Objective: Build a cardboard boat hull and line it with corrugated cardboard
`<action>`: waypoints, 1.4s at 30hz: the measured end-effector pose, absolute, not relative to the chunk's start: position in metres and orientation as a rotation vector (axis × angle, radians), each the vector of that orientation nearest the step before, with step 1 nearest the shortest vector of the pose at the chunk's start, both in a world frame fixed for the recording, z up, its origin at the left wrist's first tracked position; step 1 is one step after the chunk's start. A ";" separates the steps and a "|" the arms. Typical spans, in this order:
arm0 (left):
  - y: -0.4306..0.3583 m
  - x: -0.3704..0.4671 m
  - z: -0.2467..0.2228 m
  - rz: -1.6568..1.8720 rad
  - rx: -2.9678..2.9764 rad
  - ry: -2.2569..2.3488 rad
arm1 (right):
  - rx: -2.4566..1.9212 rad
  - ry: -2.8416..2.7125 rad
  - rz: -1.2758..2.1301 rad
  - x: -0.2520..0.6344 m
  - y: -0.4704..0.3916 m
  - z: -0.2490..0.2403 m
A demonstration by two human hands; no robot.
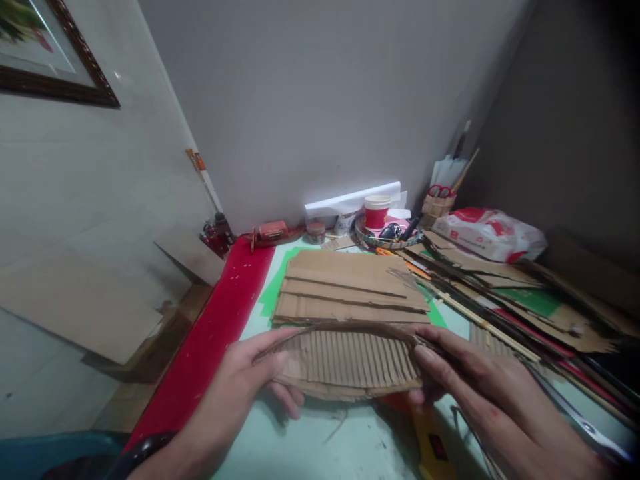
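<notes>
Near the table's front, a shallow corrugated-cardboard tray (357,360) is pinched at its ends, thumbs inside, by the left hand (250,373) and right hand (465,377), apparently to keep its curved rim steady. Beneath lies a yellow-handled tool (431,445); beyond, cardboard sheets (350,280) are stacked, probably kept within reach.

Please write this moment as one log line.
left hand: holds corrugated cardboard, left end | right hand: holds right end | below: yellow tool | behind: flat cardboard, red-and-white cup
</notes>
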State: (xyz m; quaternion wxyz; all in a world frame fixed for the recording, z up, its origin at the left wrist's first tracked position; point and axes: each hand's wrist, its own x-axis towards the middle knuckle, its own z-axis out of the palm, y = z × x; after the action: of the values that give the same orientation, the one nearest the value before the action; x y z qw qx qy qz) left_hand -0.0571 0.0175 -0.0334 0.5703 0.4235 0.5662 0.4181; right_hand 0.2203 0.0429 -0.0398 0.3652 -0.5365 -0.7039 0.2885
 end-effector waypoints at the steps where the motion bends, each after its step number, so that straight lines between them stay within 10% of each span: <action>1: 0.018 -0.058 -0.034 0.976 1.010 1.330 | -1.372 -1.796 0.820 0.216 0.042 -0.036; 42: 0.021 -0.057 -0.049 0.702 1.150 1.461 | -1.359 -1.836 1.212 0.196 0.032 -0.023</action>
State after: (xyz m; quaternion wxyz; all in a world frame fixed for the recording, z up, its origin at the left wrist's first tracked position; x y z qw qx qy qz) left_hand -0.0573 0.0214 -0.0487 0.5456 0.4847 0.6162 0.2961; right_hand 0.1956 0.0317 -0.0231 0.2745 -0.5055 -0.6827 0.4506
